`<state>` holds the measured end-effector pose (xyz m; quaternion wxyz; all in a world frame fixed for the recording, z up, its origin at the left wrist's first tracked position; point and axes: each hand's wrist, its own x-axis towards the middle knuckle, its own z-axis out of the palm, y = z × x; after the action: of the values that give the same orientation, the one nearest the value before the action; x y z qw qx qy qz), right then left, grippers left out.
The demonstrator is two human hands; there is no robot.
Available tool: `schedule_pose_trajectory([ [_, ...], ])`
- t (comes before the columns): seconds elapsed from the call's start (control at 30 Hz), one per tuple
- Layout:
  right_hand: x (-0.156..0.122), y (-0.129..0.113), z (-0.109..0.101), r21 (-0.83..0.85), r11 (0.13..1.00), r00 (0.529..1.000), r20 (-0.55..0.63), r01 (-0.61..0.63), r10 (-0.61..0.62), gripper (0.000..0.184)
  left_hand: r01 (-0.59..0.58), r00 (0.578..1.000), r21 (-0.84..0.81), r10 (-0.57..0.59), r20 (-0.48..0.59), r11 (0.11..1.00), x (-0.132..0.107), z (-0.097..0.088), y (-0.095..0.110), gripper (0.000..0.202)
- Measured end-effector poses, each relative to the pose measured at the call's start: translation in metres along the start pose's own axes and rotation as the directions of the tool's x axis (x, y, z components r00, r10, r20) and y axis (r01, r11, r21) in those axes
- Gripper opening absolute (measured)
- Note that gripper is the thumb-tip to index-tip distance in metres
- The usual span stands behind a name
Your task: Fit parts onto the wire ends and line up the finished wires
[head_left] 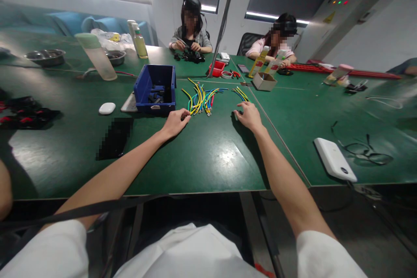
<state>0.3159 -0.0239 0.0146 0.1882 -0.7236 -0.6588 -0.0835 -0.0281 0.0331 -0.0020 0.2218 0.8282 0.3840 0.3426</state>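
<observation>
A loose pile of short yellow, green and blue wires (202, 99) with metal ring ends lies on the green table; a red piece shows among them. My left hand (176, 123) is at the pile's near left edge, its fingers curled together by a yellow wire's end. What those fingertips hold, if anything, is too small to make out. A smaller group of yellow and green wires (241, 94) lies to the right. Just on the near side of it is my right hand (250, 116), thumb and forefinger apart, holding nothing visible. It partly covers these wires.
Left of the pile stands a blue bin (155, 91) with dark parts inside. A white case (107, 108) and a black phone-like slab (115, 138) lie farther left. A metal pole (224, 19) rises behind the wires. Right are a white device (335, 159) and glasses (368, 153). Two people sit opposite.
</observation>
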Motion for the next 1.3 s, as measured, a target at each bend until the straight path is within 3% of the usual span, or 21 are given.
schedule_pose_trajectory([
  [0.17, -0.004, -0.044, 0.019, 0.127, 0.989, 0.997, -0.035, 0.075, -0.071, 0.04, -0.022, 0.999, -0.012, 0.022, 0.035, 1.0, 0.0, 0.0, 0.0, 0.022],
  [0.37, -0.007, -0.084, 0.028, 0.118, 0.982, 0.989, -0.03, 0.144, -0.142, 0.045, -0.05, 0.998, 0.033, 0.049, 0.031, 0.998, 0.0, 0.001, 0.002, 0.02],
  [0.7, 0.02, -0.132, 0.043, 0.06, 0.996, 0.995, -0.079, 0.07, -0.065, 0.051, -0.102, 0.994, 0.077, 0.099, 0.039, 0.992, -0.001, 0.0, 0.002, 0.015],
  [1.03, 0.038, -0.136, 0.059, 0.052, 0.998, 0.999, -0.008, 0.042, -0.042, 0.029, -0.102, 0.994, 0.104, 0.098, 0.05, 0.989, -0.001, 0.001, 0.001, 0.016],
  [1.3, 0.039, -0.132, 0.057, 0.14, 0.988, 0.997, -0.044, -0.058, 0.065, 0.03, -0.109, 0.993, 0.102, 0.104, 0.056, 0.989, -0.001, 0.001, -0.001, 0.017],
])
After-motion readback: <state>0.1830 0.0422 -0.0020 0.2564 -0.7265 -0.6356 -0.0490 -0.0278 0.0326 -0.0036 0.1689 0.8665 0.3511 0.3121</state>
